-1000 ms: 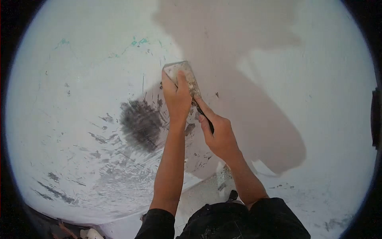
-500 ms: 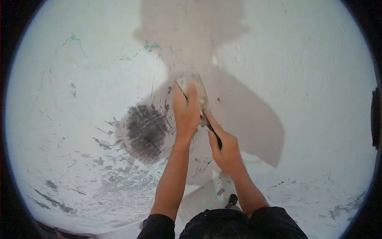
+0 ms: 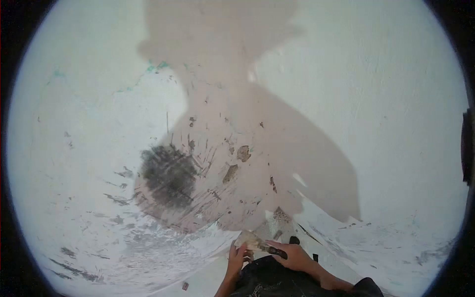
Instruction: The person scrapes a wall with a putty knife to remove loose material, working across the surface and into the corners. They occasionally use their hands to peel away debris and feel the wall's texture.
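Low down, just by my dark clothing point(image 3: 277, 278), my right grip point(image 3: 293, 255) is clamped around the black handle point(image 3: 278, 252) of the scraper point(image 3: 254, 242). My left grip point(image 3: 237, 257) meets the blade's other end; whether it is closed there I cannot tell. Ahead, the white wall point(image 3: 326, 74) bears a dark patch point(image 3: 169, 177) and chipped brown spots point(image 3: 243, 153).

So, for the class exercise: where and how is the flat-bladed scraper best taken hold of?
Probably by its dark handle, coming from the person's right with the fingers wrapped round it. The handle is narrow and points right and a little toward the body, away from the broad, flat blade. The right hand holds that end; the left hand is at the blade.
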`<state>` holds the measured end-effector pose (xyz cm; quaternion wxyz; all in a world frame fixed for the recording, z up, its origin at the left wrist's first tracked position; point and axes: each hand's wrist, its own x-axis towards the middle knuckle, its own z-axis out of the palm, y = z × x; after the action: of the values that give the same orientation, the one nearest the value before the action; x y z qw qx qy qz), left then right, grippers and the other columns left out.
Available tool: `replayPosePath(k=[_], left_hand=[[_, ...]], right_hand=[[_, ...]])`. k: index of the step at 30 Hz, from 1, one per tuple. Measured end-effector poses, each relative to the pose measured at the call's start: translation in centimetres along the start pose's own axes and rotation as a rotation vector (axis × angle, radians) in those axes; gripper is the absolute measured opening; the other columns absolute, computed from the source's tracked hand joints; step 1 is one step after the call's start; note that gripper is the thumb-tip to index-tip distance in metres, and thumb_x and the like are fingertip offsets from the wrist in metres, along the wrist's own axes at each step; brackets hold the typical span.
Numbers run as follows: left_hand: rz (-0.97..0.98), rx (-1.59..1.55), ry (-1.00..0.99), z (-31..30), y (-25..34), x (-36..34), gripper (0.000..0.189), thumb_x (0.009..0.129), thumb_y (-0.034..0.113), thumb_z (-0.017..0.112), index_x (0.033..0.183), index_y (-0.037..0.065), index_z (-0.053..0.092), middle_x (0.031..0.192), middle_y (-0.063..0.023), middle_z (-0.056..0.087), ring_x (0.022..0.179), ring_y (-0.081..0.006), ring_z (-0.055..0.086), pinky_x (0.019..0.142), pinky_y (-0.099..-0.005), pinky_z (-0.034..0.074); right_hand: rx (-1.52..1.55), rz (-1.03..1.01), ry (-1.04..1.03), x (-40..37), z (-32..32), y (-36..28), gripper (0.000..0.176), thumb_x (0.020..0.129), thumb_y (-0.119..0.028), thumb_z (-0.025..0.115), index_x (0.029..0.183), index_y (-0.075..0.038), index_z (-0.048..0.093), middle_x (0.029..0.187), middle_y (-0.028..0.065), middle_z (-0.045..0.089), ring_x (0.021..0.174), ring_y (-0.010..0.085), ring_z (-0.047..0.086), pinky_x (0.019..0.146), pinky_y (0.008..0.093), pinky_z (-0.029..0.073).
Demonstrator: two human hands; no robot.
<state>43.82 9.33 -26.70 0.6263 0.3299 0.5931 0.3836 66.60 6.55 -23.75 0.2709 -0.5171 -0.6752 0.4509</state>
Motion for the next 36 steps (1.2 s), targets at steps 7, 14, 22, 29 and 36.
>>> replayPosePath(k=[7,14,22,29,36], left_hand=[[0.214,-0.086,-0.019,1.7,5.5,2.1,0.031,0.099,0.03,0.05,0.116,0.005,0.046,0.086,-0.0112,0.061,0.065,-0.0177,0.061,0.051,-0.028,0.047],[0.532,0.028,-0.139,5.8,10.9,3.5,0.034,0.097,0.035,0.053,0.114,0.007,0.046,0.084,-0.0098,0.059,0.066,-0.0185,0.059,0.054,-0.0298,0.047],[0.527,0.202,-0.204,8.4,14.7,9.0,0.038,0.099,0.028,0.05,0.126,0.003,0.044,0.106,-0.0138,0.062,0.086,-0.0202,0.062,0.07,-0.0311,0.052],[0.616,0.067,-0.217,13.6,19.2,12.0,0.063,0.098,0.037,0.051,0.14,-0.005,0.032,0.116,-0.0178,0.057,0.1,-0.0245,0.06,0.08,-0.0374,0.055],[0.743,0.127,-0.307,14.5,20.0,12.1,0.06,0.096,0.015,0.055,0.145,-0.002,0.024,0.122,-0.0196,0.054,0.1,-0.0208,0.06,0.08,-0.0329,0.054]], right_hand=[[0.109,-0.234,0.209,6.8,-1.5,-3.8,0.052,0.092,-0.019,0.058,0.141,-0.015,0.043,0.109,0.02,0.066,0.094,0.0345,0.066,0.086,0.039,0.05],[0.234,-0.277,0.403,11.9,-5.3,-5.4,0.048,0.098,-0.015,0.049,0.145,-0.013,0.04,0.096,0.0218,0.065,0.069,0.0228,0.06,0.068,0.0314,0.048],[0.139,-0.284,0.585,15.5,-7.7,-1.1,0.042,0.095,-0.006,0.05,0.137,-0.006,0.048,0.124,0.0201,0.06,0.104,0.0295,0.065,0.088,0.0316,0.048],[0.054,-0.426,0.705,16.5,-8.8,-1.1,0.05,0.093,-0.008,0.054,0.142,-0.015,0.044,0.106,0.0174,0.068,0.076,0.0222,0.068,0.068,0.0356,0.053],[0.375,-0.296,0.524,16.0,-9.8,-1.7,0.045,0.097,-0.01,0.05,0.142,-0.008,0.043,0.108,0.009,0.067,0.066,0.0138,0.056,0.067,0.029,0.049]])
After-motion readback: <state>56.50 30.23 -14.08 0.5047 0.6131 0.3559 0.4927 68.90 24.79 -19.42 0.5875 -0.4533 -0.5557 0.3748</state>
